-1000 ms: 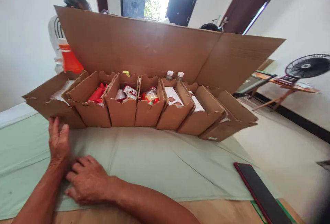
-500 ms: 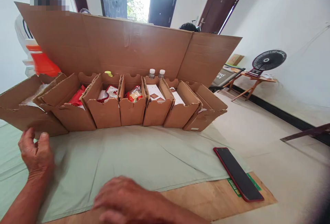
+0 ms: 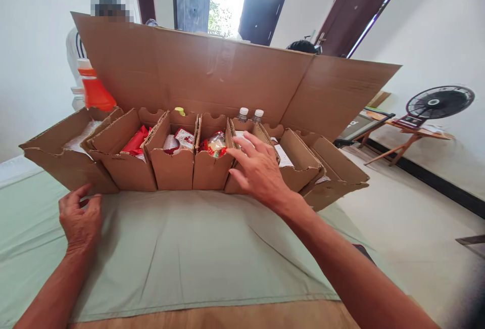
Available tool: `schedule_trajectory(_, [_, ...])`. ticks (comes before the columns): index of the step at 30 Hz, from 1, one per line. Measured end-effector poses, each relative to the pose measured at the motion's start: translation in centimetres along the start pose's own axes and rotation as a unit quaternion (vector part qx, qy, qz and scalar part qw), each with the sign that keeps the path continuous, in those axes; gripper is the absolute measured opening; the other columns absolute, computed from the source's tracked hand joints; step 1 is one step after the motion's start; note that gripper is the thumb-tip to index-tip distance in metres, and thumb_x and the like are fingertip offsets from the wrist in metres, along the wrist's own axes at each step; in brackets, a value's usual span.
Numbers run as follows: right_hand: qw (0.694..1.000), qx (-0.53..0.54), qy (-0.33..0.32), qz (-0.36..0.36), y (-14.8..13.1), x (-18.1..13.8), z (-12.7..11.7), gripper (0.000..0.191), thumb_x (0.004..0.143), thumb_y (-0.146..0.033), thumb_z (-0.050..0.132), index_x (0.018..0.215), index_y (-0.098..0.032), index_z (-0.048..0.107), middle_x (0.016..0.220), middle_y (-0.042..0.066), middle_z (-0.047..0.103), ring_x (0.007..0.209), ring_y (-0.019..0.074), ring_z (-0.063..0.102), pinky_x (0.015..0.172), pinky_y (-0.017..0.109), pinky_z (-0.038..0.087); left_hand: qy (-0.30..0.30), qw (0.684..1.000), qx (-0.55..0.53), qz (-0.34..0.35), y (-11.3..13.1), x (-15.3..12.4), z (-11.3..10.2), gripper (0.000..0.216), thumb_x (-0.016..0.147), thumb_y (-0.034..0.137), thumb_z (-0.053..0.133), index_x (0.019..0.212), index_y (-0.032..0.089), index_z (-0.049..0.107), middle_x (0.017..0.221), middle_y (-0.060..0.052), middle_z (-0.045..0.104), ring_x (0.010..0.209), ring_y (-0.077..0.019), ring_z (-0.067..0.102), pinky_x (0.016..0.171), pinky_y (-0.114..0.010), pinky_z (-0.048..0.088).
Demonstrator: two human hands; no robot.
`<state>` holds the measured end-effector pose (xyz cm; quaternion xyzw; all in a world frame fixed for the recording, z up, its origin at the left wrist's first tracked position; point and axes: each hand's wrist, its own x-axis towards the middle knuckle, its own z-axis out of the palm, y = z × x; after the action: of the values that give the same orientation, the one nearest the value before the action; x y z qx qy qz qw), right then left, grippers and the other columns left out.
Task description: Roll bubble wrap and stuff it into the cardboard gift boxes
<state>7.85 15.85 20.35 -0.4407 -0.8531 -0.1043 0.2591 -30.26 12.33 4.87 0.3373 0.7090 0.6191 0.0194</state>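
Several open cardboard bins (image 3: 174,167) stand in a curved row on a pale green cloth (image 3: 189,248). My left hand (image 3: 80,218) rests on the cloth by the front of the leftmost bin, thumb and fingers apart and nothing held. With fingers spread, my right hand (image 3: 259,167) hovers before the fifth bin and partly covers it. A snack packet (image 3: 216,144) lies in the bin just left of that hand. To its right, a white carton (image 3: 285,156) shows in another bin. Further left are a red packet (image 3: 138,141) and clear bubble wrap (image 3: 81,138).
A tall cardboard panel (image 3: 189,76) stands behind the bins. Near it are an orange bottle (image 3: 96,92) and two white-capped bottles (image 3: 243,112). My right forearm mostly hides a phone (image 3: 362,253). A fan (image 3: 439,101) stands on a small wooden table at right. People are partly visible behind the panel.
My right hand has risen from the cloth's near edge to the fifth bin, its fingers now spread. My left hand stays by the leftmost bin. The view has shifted left.
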Motion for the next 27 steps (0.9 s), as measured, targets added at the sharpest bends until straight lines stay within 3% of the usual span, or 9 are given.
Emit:
schedule_trajectory(3, [0.993,-0.064,-0.096,0.002,-0.2,3.9,1.4,0.039,0.069,-0.008,0.083,0.106,-0.016,0.075,0.152,0.017,0.052,0.151,0.045,0.029,0.116,0.063,0.029,-0.009,1.0,0.001,0.005,-0.3,0.1,0.2,0.03,0.069,0.037,0.069,0.095,0.023,0.074,0.107,-0.004,0.059,0.11,-0.0305,0.061,0.107,-0.053,0.05])
schedule_trajectory(7, [0.979,-0.097,-0.18,0.01,-0.1,6.4,2.4,0.016,0.077,-0.006,0.074,0.085,-0.018,0.079,0.137,0.013,0.066,0.146,0.0401,0.039,0.113,0.057,0.032,-0.015,1.0,0.011,-0.002,-0.9,0.5,0.5,0.032,0.071,0.033,0.065,0.098,0.02,0.075,0.111,-0.007,0.062,0.113,-0.0302,0.061,0.103,-0.049,0.053])
schedule_trajectory(12, [0.979,-0.088,-0.186,-0.012,0.0,6.2,2.4,0.015,0.083,-0.012,0.069,0.086,-0.021,0.081,0.133,0.009,0.07,0.14,0.0355,0.046,0.106,0.051,0.039,-0.021,0.999,0.026,-0.016,-1.5,1.0,0.5,0.04,0.071,0.03,0.062,0.105,0.014,0.076,0.118,-0.013,0.064,0.114,-0.0306,0.064,0.098,-0.047,0.056])
schedule_trajectory(19, [0.977,-0.084,-0.193,-0.011,-0.4,5.7,2.7,0.015,0.084,-0.013,0.065,0.087,-0.022,0.077,0.123,0.006,0.074,0.137,0.0323,0.048,0.106,0.047,0.036,-0.03,0.998,0.043,-0.034,-1.1,1.0,0.4,0.042,0.073,0.024,0.063,0.11,0.011,0.076,0.123,-0.015,0.063,0.122,-0.0305,0.062,0.102,-0.046,0.054])
schedule_trajectory(21, [0.979,-0.08,-0.19,-0.011,0.6,5.5,1.8,0.013,0.085,-0.02,0.067,0.095,-0.022,0.075,0.119,0.006,0.074,0.128,0.0304,0.054,0.101,0.044,0.039,-0.03,0.998,0.046,-0.038,-1.0,1.0,0.2,0.042,0.074,0.023,0.063,0.112,0.011,0.076,0.125,-0.015,0.063,0.123,-0.0304,0.061,0.104,-0.046,0.054])
schedule_trajectory(24, [0.988,-0.065,-0.142,0.015,3.3,4.6,-0.5,0.025,0.085,-0.034,0.069,0.108,-0.023,0.071,0.117,0.007,0.072,0.112,0.0291,0.062,0.091,0.041,0.044,-0.029,0.997,0.048,-0.048,-0.9,1.1,0.0,0.041,0.075,0.021,0.064,0.113,0.011,0.076,0.126,-0.014,0.063,0.119,-0.0288,0.063,0.104,-0.046,0.054])
schedule_trajectory(27, [0.987,-0.087,-0.127,0.051,5.8,3.0,-2.1,0.026,0.084,-0.04,0.07,0.106,-0.026,0.072,0.113,0.007,0.073,0.108,0.0307,0.063,0.087,0.042,0.046,-0.03,0.997,0.048,-0.053,-0.7,1.1,-0.1,0.04,0.076,0.021,0.065,0.114,0.012,0.076,0.126,-0.013,0.063,0.119,-0.0274,0.063,0.106,-0.046,0.053])
